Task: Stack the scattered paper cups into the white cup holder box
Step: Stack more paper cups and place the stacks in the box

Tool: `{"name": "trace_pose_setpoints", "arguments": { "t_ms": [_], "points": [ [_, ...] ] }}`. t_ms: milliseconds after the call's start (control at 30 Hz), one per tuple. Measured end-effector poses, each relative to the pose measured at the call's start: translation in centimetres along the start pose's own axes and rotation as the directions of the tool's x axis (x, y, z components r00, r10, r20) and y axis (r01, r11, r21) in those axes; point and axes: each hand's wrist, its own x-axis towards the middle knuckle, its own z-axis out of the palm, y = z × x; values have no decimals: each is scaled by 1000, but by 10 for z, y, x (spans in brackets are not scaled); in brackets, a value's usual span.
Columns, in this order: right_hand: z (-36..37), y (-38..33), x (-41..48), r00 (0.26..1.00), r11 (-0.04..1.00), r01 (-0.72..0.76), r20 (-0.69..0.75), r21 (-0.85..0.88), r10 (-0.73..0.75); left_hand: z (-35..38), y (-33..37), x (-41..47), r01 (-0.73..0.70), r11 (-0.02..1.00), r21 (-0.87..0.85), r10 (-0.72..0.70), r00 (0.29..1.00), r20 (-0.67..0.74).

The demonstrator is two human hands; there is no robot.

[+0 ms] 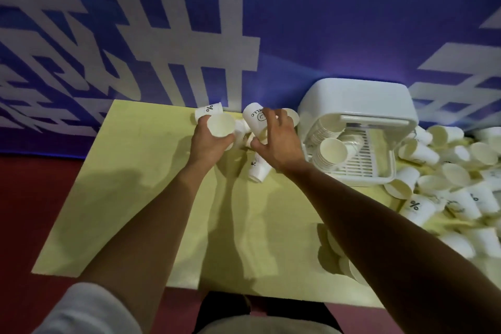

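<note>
My left hand point(208, 141) grips a white paper cup point(221, 124) with its open mouth turned toward me. My right hand point(279, 141) curls its fingers round a cup printed "HELLO" point(253, 116), bottom up, at the table's far edge. Loose cups lie under and around both hands, one with a percent sign point(208, 110) and one on its side point(259, 165). The white cup holder box point(357, 100) stands to the right, open toward me, with stacked cups point(332, 150) lying on its slotted tray.
The yellow table point(130, 184) runs from the left to a large heap of scattered cups point(447, 184) at the right. More cups point(341, 260) lie under my right forearm. A blue and white wall stands behind; red floor lies left.
</note>
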Motion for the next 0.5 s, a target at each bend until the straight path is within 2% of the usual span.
{"name": "trace_pose_setpoints", "arguments": {
  "t_ms": [267, 367, 500],
  "points": [
    [-73, 71, -44, 997, 991, -34, -67, 130, 43, 49, 55, -49, -122, 992, 24, 116, 981, 156],
    [-99, 99, -55, 992, 989, -86, -82, 117, 96, 70, 77, -60, -196, 980, 32, 185, 960, 210],
    [-125, 123, -62, 980, 973, -155, -99, 173, 174, 93, 96, -68, -215, 974, 75, 190, 949, 251]
  ]
}}
